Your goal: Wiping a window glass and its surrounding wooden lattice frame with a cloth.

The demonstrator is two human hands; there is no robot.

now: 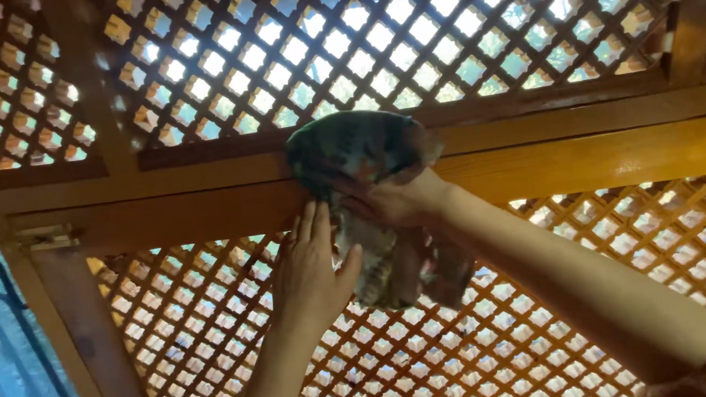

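Cloth point(350, 155), mottled dark green and brown, bunched against orange wooden beam point(571, 163) between lattice panels point(410, 40). Your right hand point(396, 201) grips its middle; left hand point(313, 274) open, fingers flat beside hanging tail. Looks soft, light, limp. Hold gathered bunch, not loose end.

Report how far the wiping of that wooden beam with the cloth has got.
Done: nothing can be confirmed; the beam shows no clear line between wiped and unwiped wood. In hand: the right hand presses a bunched, mottled cloth against the beam, while the left hand touches the cloth's hanging end. Left: probably the long beam stretches on both sides and the lattice panels, though their state is unclear.
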